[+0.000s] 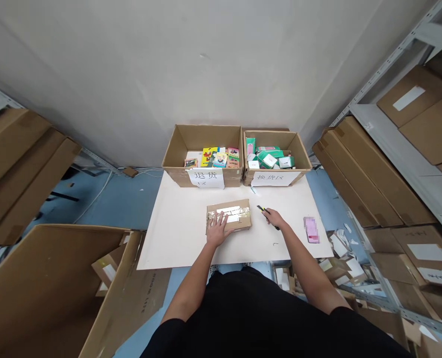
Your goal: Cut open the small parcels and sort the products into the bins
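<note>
A taped cardboard box (pixel 239 223) with a white label lies on the white table (pixel 176 233). My left hand (pixel 217 229) rests on its top left part, fingers spread flat over the tape and label. To the right of the box, my right hand (pixel 275 219) is closed around a black and yellow utility knife (pixel 264 211), held just above or on the tabletop. The knife's tip points toward the box and is apart from it. Whether the blade is out is too small to tell.
Behind stand two open cartons: the left carton (pixel 176 176) holds colourful small packs, the right carton (pixel 303 171) green-and-white boxes. A pink, blurred phone-like item (pixel 311 230) lies at the table's right. A large open carton (pixel 67 231) stands left; shelves (pixel 403 134) with boxes flank the right.
</note>
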A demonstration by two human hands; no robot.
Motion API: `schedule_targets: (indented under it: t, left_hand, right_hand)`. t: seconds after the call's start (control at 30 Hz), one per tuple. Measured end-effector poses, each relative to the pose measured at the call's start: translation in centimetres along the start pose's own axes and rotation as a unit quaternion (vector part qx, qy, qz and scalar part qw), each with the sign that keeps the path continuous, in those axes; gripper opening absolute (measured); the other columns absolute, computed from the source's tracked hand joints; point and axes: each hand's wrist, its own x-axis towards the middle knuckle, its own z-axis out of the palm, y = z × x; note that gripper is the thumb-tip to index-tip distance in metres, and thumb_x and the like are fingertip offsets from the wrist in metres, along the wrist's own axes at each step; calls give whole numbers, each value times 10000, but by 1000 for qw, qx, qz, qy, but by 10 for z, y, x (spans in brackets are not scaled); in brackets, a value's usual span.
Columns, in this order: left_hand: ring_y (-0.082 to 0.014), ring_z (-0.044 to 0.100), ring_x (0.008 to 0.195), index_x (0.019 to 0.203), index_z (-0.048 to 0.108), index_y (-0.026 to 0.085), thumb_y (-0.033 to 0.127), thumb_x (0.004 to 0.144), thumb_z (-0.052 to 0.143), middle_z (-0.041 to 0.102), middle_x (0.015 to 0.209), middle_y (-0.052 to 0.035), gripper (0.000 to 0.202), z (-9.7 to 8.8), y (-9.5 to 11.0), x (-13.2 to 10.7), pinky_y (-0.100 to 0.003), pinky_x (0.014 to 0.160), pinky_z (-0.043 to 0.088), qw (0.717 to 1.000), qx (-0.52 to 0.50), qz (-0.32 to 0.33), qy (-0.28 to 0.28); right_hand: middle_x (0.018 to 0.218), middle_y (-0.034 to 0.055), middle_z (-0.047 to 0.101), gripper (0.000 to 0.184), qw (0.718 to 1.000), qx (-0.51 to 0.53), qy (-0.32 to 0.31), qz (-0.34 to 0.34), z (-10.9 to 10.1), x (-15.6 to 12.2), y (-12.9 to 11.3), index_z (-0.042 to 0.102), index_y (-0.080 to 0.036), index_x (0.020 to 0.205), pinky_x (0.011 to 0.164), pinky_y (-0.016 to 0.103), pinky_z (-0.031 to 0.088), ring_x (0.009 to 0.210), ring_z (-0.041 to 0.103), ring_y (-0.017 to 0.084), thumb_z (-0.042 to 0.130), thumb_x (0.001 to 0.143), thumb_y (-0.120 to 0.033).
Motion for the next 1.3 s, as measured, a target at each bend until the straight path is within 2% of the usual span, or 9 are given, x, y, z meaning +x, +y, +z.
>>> schedule_targets:
  t: [0.2,0.43,0.8,0.9,0.97,1.07,1.13,1.2,1.3]
  left_hand:
    - [-378,82,1655,1705,257,275,757,1009,334,175,1782,-61,851,14,-7,4,-612,1291,215,999,1,23,38]
    - [-383,96,1654,1708,249,259,747,1019,313,189,1780,-73,847,19,-9,5,-621,1290,210,999,11,18,40]
    - [-373,114,1653,1704,264,298,726,1016,374,205,1780,-61,818,16,-9,4,-603,1303,191,999,16,26,29]
    - [-369,115,1653,1703,269,300,729,1017,365,217,1778,-64,815,16,-8,3,-598,1298,198,999,13,27,34]
    - [-367,109,1654,1702,276,296,735,1014,363,225,1778,-65,820,15,-8,1,-598,1294,202,999,12,30,38]
    - [-383,137,1646,1690,318,297,757,993,393,268,1768,-70,838,6,-7,2,-606,1279,224,999,8,32,33]
    - [-389,231,1617,1679,345,308,751,985,418,359,1733,-79,826,-7,-8,10,-602,1267,249,999,1,27,29]
    - [-363,310,1583,1672,354,312,682,1015,407,421,1700,-84,757,-24,-11,23,-567,1259,277,999,-7,13,35]
    - [-330,257,1608,1675,335,280,543,1057,359,343,1740,-90,672,-49,-22,45,-530,1257,284,999,-6,-26,19]
  right_hand:
    - [514,-35,554,549,998,19,5,59,41,24,-17,535,-220,742,563,225,429,470,569,136,382,1073,-630]
    - [662,23,684,623,994,-96,-3,61,48,27,-31,681,-185,886,611,249,413,544,642,154,302,1095,-633]
    - [1080,113,773,642,985,-162,11,51,68,-9,-1,736,-208,1007,712,255,432,1007,715,242,268,1099,-637]
    - [1057,99,774,587,986,-158,9,44,70,-22,10,728,-217,945,736,250,442,1022,714,244,353,1082,-647]
    - [937,69,765,592,992,-115,18,55,68,-29,16,702,-218,900,711,245,448,895,728,221,356,1073,-666]
    - [767,20,709,661,993,1,68,97,66,-33,18,658,-217,926,659,248,470,652,692,177,218,1079,-685]
    - [788,22,714,641,987,49,105,114,72,-32,11,641,-217,1000,673,260,498,655,698,183,232,1061,-706]
    - [925,58,752,572,984,57,124,119,86,-30,0,623,-218,1117,745,284,531,810,739,222,419,1001,-740]
    - [1156,131,751,672,984,43,115,131,111,-24,-19,560,-205,1282,878,344,548,1072,731,298,687,857,-711]
